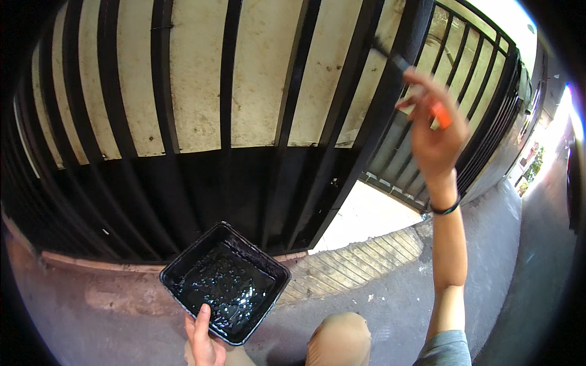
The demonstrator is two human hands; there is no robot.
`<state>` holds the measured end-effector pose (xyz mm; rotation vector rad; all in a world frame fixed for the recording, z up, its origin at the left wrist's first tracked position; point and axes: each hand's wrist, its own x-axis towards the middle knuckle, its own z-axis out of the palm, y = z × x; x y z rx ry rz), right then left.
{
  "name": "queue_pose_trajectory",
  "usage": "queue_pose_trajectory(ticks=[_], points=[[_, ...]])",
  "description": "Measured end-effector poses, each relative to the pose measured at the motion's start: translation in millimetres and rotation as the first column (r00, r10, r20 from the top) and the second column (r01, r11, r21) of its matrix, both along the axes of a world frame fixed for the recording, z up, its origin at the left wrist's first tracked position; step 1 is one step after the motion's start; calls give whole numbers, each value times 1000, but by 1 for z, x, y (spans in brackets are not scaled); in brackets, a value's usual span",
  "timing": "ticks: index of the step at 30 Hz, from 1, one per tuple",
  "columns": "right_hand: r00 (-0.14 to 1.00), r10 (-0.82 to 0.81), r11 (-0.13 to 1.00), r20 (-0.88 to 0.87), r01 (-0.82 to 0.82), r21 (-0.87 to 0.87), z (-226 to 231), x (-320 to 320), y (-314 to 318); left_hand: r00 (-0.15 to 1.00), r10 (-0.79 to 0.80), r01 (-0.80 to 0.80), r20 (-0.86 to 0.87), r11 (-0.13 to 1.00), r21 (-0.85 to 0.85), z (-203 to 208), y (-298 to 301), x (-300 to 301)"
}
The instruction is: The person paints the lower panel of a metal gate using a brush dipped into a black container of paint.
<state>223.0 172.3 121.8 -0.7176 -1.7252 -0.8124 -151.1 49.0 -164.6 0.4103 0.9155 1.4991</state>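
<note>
My left hand (204, 343) grips the near corner of a square black paint tray (224, 227), its thumb over the rim. Wet, shiny black paint (229, 280) coats the inside of the tray. Raised at the upper right, my right hand (441, 143) is closed around a paintbrush (400, 63) with an orange handle end, slightly blurred. The brush's dark bristles point up and left, by the thick end post of a black metal gate (274, 195). Whether they touch it, I cannot tell. Black bars run up the gate over cream panels, with a solid black lower part.
Past the gate's edge lies a pale tiled floor (357, 213), with a second barred gate section (464, 67) behind it. A ridged concrete ramp (366, 259) meets the grey pavement (390, 323). My knee (339, 341) is below, and an alley extends to the right.
</note>
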Motion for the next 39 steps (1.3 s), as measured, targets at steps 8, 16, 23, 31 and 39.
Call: queue_pose_trajectory(ticks=[8,16,23,31,39], points=[[969,-107,891,222,192,-411,-129,-42,-72,1000,16,-16,-1,999,-35,11,-5,-7],[960,-178,811,-215,19,-585,-171,-61,-117,997,-11,12,74,1000,-13,3,0,-10],[932,-144,870,-334,-41,-490,-170,-93,-113,995,-10,11,104,1000,-8,1,1,-14],[891,-31,903,-453,-170,-395,-180,-119,-103,992,0,-1,128,1000,13,6,-1,-22],[788,68,891,-612,-324,-319,-208,-146,-103,993,-10,9,117,1000,11,2,-3,-27]])
